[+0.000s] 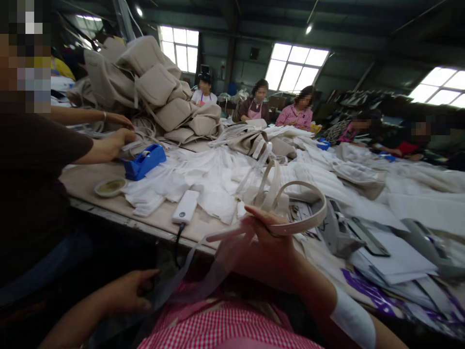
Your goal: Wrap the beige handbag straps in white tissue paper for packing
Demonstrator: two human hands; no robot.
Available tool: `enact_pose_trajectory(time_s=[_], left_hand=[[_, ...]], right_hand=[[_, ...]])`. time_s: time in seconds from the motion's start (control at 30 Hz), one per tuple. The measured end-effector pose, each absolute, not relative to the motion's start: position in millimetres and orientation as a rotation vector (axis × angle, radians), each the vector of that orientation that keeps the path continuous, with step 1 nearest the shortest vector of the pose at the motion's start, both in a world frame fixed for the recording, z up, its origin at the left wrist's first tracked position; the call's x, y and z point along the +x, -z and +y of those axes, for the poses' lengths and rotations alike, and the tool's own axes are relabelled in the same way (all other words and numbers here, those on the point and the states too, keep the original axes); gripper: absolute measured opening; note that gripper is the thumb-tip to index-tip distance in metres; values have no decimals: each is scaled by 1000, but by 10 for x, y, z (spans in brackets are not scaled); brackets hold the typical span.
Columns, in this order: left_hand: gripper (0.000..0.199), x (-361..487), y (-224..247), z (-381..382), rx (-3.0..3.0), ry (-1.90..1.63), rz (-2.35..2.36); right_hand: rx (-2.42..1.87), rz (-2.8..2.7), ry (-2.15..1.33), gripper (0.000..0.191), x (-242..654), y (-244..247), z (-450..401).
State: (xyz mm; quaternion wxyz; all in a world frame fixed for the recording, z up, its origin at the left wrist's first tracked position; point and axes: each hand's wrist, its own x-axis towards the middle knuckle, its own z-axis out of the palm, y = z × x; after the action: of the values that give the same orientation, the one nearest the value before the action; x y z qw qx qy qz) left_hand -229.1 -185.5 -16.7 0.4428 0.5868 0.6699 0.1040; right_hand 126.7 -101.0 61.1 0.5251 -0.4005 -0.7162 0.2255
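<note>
- No words or numbers I can read from here.
- Purple print (368, 292) by the tabletop's (82, 180) front edge: too blurred to make out.

On the beige cloth-covered worktop (89, 177), the white rectangular power bank (186, 207) has thin white sheets (214, 177) behind it, a blue plastic tape dispenser (146, 164) behind-left and a round shallow dish (110, 187) left. Farther behind-left of it are piled beige bags (154, 85). To its right come the beige curved strap (307, 226) in the right grip (274, 242), then a grey tape dispenser (336, 232).
</note>
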Motion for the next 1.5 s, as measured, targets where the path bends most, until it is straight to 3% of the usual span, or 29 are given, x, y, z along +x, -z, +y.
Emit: enact_pose_trajectory(time_s=[0.1,0.17,0.23,0.37,0.57,0.83,0.97,1.13,1.23,1.37,1.5], left_hand=[[32,-1967,-243,-1510,1648,-623,1570],[31,-1629,-514,-1327,1692,-915,1488],[33,-1275,-711,-1194,1726,-976,1195],[38,-782,-836,-1024,1570,-897,836],[31,-579,-763,-962,1451,-883,821],[28,-625,-657,-1028,1495,-890,1020],[30,-606,-712,-1043,1505,-874,1075],[30,-517,-840,-1062,1386,-910,1048],[31,-486,-833,-1076,1377,-944,1029],[29,-483,-793,-1109,1493,-954,1161],[31,-487,-822,-1105,1520,-934,1222]], right_hand=[[-909,-1713,-594,27,1171,-630,-1024],[-846,-1744,-661,27,1096,-637,-1044],[-794,-1759,-701,28,1051,-634,-1061],[-800,-1772,-723,30,1104,-606,-1073],[-814,-1766,-847,33,1208,-609,-1098],[-627,-1157,-1607,57,1411,-983,-823],[-770,-1175,-1411,49,1431,-1038,-733],[-830,-1709,-943,37,1255,-866,-1043],[-805,-1788,-1095,49,1248,-822,-1135],[-618,-1356,-1568,62,1420,-1006,-897],[-675,-1196,-1577,57,1499,-1148,-697]])
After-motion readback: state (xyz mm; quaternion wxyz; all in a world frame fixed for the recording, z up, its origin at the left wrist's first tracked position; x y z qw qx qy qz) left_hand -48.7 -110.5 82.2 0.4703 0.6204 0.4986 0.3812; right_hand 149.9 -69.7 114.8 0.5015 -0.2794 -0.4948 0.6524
